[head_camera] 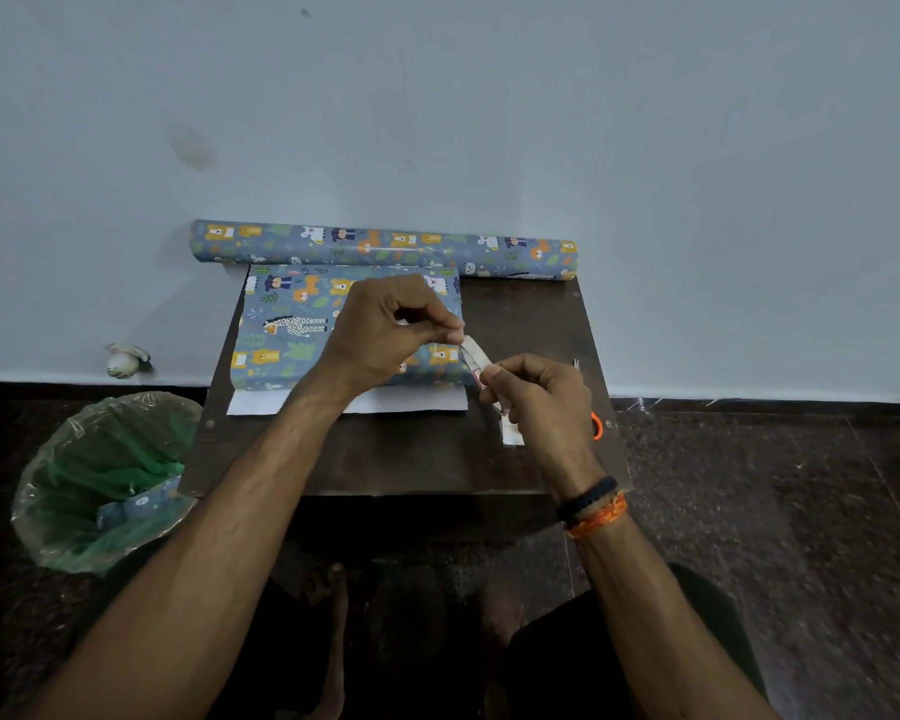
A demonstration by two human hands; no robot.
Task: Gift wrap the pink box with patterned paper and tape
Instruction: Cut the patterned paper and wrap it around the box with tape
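The pink box itself cannot be seen; the patterned paper (302, 324) is folded over a box-shaped bulk on the far left part of the small dark table (401, 459), and the box is judged to lie beneath it. A white strip of the paper's underside (411, 402) lies flat on the table along the near edge of this parcel, not yet folded up. Just beyond the parcel, against the wall, lies the roll of the same patterned paper (385, 249). At the parcel's right near corner the tape roll (476, 356) is held in the air between both hands: the right hand (541, 397) grips the roll with curled fingers, and the left hand (385, 330) pinches at its upper rim, apparently at the free end of the tape. The step in hand is judged to be drawing off a length of tape. To do it well, the roll should be held steady while the end is pulled straight and kept clear of the fingers and itself, then laid across the seam. An orange-handled tool (597, 426), probably scissors, is partly hidden right of the right hand. Left of the table stands a bin with a green liner (100, 480) holding a paper scrap.
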